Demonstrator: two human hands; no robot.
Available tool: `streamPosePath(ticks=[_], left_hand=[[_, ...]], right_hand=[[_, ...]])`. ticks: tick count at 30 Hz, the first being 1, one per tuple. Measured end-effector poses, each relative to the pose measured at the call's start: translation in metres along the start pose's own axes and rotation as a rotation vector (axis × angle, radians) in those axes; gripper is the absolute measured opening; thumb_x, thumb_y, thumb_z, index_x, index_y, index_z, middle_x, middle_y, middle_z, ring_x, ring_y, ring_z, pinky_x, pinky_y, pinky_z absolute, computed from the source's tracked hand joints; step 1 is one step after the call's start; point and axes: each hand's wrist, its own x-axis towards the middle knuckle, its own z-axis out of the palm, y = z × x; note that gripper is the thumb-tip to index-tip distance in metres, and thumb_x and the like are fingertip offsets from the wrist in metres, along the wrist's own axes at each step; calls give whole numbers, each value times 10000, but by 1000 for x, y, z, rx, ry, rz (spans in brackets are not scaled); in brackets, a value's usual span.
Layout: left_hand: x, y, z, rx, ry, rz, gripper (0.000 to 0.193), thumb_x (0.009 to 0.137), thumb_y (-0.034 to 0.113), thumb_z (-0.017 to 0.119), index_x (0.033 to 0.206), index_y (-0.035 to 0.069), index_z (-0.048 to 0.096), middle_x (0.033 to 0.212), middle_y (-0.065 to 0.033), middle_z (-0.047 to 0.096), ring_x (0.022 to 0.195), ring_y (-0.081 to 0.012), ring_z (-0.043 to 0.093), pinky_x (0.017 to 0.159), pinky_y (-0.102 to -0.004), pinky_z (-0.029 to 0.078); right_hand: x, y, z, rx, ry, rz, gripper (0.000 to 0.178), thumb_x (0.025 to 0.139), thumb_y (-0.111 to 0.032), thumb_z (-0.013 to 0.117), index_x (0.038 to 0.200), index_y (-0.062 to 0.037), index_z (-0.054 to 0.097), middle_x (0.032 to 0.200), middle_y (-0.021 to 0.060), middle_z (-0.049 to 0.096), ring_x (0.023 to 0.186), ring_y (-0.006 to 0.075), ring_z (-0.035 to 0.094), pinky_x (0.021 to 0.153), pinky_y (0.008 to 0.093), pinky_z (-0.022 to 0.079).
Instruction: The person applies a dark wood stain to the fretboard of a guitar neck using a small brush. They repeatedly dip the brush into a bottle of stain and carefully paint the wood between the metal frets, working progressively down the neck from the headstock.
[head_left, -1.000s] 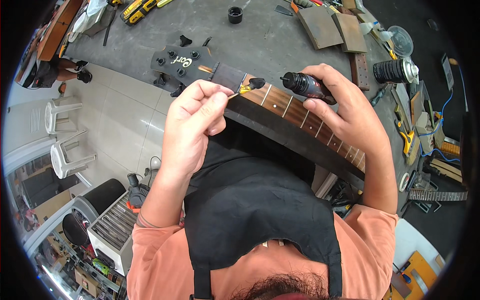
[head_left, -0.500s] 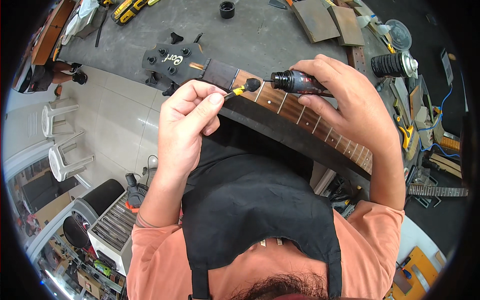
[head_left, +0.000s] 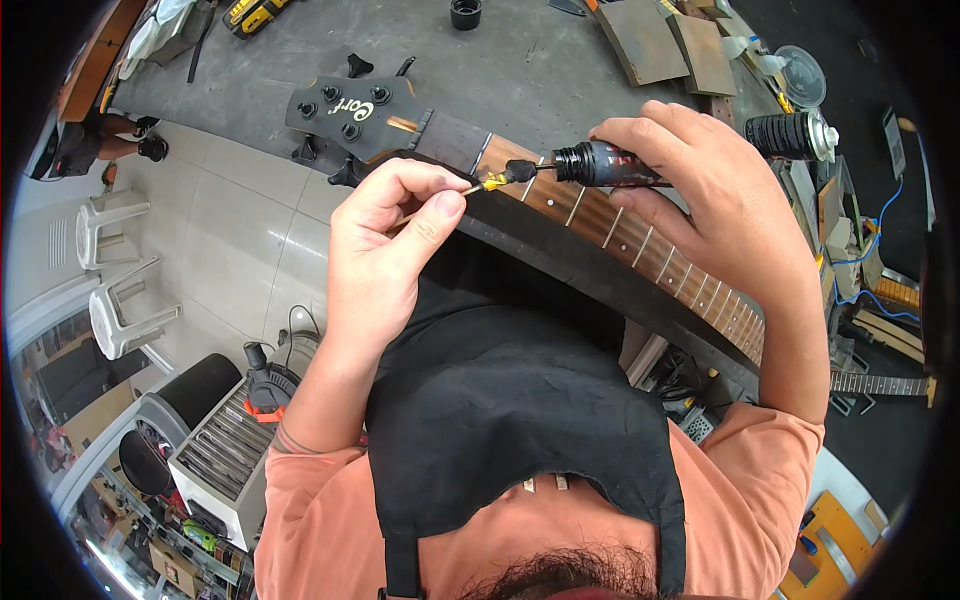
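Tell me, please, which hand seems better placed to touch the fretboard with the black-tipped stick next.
Probably the left hand: it pinches the stick, and the black tip appears over the fretboard in this view. The right hand grips the dark bottle, so it seems less free.

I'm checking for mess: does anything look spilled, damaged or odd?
I see no spill. The fretboard looks uneven in colour: its end section beside the headstock is much darker than the brown length beyond. Whether that's damage, I cannot tell.
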Motion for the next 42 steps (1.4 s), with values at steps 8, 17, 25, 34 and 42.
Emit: streamPosePath(ticks=[8, 17, 25, 34, 42], left_hand=[[2, -2, 1, 139, 14, 110, 80, 1085, 11, 781, 1158, -22, 787, 1078, 2, 737, 956, -71, 646, 878, -251, 523], [3, -2, 2, 129, 33, 94, 73, 1087, 12, 780, 1152, -18, 787, 1080, 2, 743, 956, -65, 652, 880, -250, 529], [5, -4, 1, 71, 24, 47, 83, 1096, 31, 775, 1170, -5, 783, 1036, 17, 747, 940, -52, 638, 862, -241, 519], [6, -6, 0, 46, 22, 18, 78, 1097, 31, 769, 1168, -1, 781, 1041, 15, 753, 941, -51, 641, 861, -242, 522], [8, -8, -2, 45, 19, 33, 83, 1097, 38, 772, 1170, 1, 778, 1043, 16, 752, 940, -53, 641, 864, -244, 525]], right_hand=[[8, -7, -15, -154, -40, -65, 467, 924, -194, 854, 1351, -80, 702, 1063, 85, 711, 999, 339, 687, 899, 463, 539], [16, -14, -26, -346, -88, -96, 549, 885, -173, 869, 1397, -118, 678, 1073, 46, 705, 1030, 288, 680, 907, 442, 538], [18, -17, -30, -440, -119, -103, 557, 921, -214, 861, 1439, -152, 665, 1171, 29, 728, 1124, 268, 701, 981, 432, 544], [20, -18, -34, -481, -162, -101, 592, 928, -238, 856, 1477, -174, 643, 1213, 34, 739, 1152, 263, 706, 1009, 430, 540], [23, -19, -35, -498, -190, -99, 581, 932, -246, 852, 1469, -178, 638, 1205, 39, 749, 1152, 269, 726, 1004, 428, 554]])
